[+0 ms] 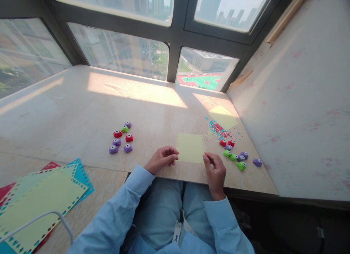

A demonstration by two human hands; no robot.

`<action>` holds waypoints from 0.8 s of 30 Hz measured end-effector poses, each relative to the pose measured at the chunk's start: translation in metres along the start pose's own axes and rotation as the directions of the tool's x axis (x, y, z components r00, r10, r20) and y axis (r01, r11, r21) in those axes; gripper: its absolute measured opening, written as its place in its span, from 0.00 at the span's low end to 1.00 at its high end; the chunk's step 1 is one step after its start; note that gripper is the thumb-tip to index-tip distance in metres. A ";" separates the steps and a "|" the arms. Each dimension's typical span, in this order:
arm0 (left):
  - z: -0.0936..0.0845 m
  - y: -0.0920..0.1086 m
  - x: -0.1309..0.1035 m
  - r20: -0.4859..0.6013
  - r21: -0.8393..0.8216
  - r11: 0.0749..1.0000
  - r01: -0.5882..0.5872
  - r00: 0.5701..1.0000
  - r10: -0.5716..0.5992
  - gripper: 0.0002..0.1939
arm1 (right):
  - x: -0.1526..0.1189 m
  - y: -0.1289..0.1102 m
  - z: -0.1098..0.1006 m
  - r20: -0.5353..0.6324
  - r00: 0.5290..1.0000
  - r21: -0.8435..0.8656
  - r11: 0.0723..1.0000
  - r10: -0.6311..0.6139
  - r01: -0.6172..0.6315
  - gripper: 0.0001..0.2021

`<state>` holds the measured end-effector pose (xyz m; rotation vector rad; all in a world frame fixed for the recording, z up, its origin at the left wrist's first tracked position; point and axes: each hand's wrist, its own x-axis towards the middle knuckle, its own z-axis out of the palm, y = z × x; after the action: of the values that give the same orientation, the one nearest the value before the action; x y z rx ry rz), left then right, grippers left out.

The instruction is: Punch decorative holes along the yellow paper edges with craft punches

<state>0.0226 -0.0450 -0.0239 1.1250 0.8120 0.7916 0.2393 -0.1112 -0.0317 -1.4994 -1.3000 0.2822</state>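
A pale yellow sheet with small punched holes down its left and right edges lies before me at the table's front. My left hand has its fingers pinched at the sheet's lower left edge. At the lower right edge, my right hand pinches the sheet between thumb and finger. Small one-eyed punches in purple, green and red form a group on the left and another on the right. Beyond the right group lies a scatter of red and blue paper bits.
Punched yellow, blue and red sheets overlap at the lower left, with a white cable arching over them. Another yellow sheet lies by the paper bits. Windows line the table's back; a patterned wall bounds the right.
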 end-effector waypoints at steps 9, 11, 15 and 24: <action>0.001 0.000 0.000 -0.017 -0.002 1.000 0.007 1.000 -0.007 0.17 | 0.028 0.037 -0.031 -0.192 0.981 -0.095 0.995 0.022 -0.040 0.15; 0.001 0.000 0.000 -0.018 0.001 1.000 0.006 1.000 -0.006 0.17 | 0.033 0.042 -0.036 -0.223 0.975 -0.118 0.992 0.004 -0.032 0.15; 0.001 0.001 0.000 -0.019 -0.002 1.000 0.004 1.000 -0.004 0.17 | 0.037 0.052 -0.040 -0.268 0.963 -0.156 0.987 -0.010 -0.033 0.17; 0.002 0.003 -0.001 -0.029 -0.011 1.000 0.012 1.000 -0.013 0.16 | 0.036 0.063 -0.041 -0.319 0.948 -0.163 0.984 0.013 -0.068 0.19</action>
<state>0.0231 -0.0462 -0.0206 1.1005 0.8374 0.8025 0.3188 -0.0931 -0.0504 -1.6418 -1.0563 -0.0486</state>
